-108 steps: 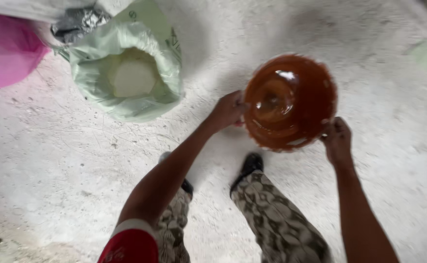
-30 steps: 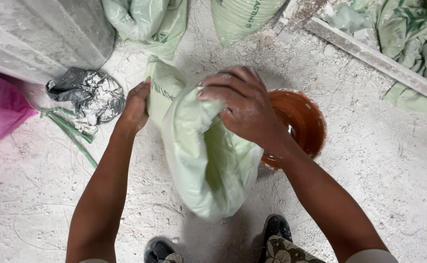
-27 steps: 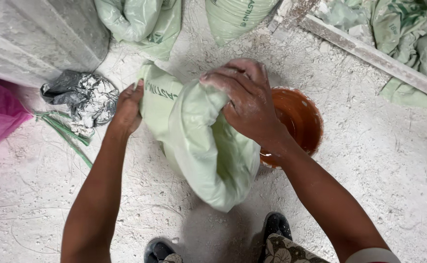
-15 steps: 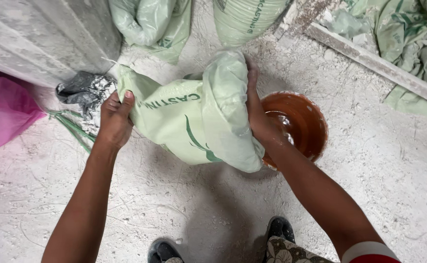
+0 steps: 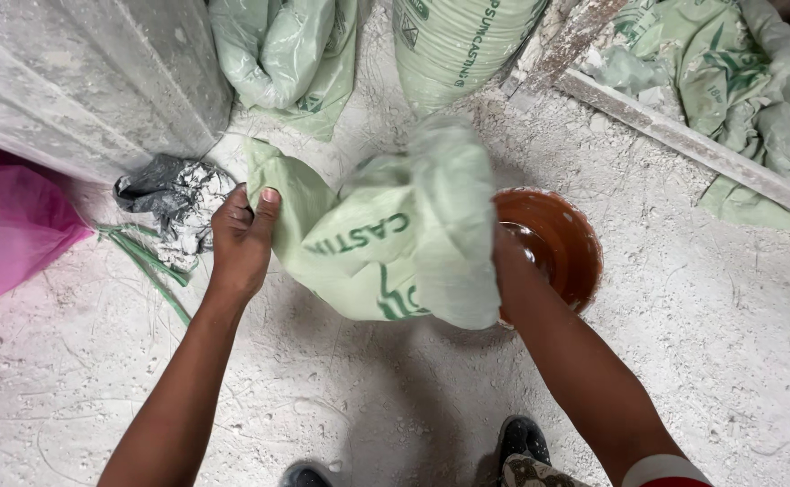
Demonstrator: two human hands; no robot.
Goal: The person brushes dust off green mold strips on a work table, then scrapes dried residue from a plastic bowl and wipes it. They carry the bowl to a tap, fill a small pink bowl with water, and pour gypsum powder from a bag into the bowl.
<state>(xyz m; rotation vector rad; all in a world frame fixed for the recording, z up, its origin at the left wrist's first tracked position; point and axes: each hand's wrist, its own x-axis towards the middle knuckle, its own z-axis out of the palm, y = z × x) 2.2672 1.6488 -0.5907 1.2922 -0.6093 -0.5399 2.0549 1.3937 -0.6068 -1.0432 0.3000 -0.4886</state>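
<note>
Two dark shoes [image 5: 521,442] stand at the bottom edge on a dusty white floor [image 5: 728,361]. Above them, the left hand [image 5: 240,236] is clenched on one end of a pale green woven sack [image 5: 395,243], thumb on top. The right hand [image 5: 506,257] is hidden under the sack's other end, so its grip cannot be told. The sack hangs between the two hands, tilted over a glossy brown round bowl [image 5: 561,243]. To the left lie a crumpled grey bag [image 5: 174,194] and pink plastic [image 5: 12,225]. Farther off, two more green sacks [image 5: 291,54] lean beside a grey post [image 5: 97,72].
</note>
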